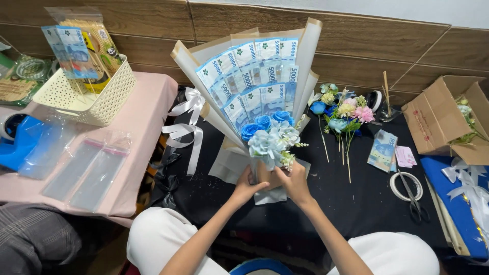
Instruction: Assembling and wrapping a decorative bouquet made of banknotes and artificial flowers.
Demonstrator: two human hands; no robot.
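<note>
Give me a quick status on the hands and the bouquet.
Left hand and right hand: both grip the bouquet at its base. Bouquet upright over black cloth. Loose flowers, scissors to the right, apart.

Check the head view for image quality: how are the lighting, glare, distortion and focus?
Head view: light even and soft, faint shadows on the black cloth; mild glare on the clear plastic sleeves; wide-angle bending curves the wall panels near the edges; bouquet, left hand and right hand sharp, no motion blur.
</note>
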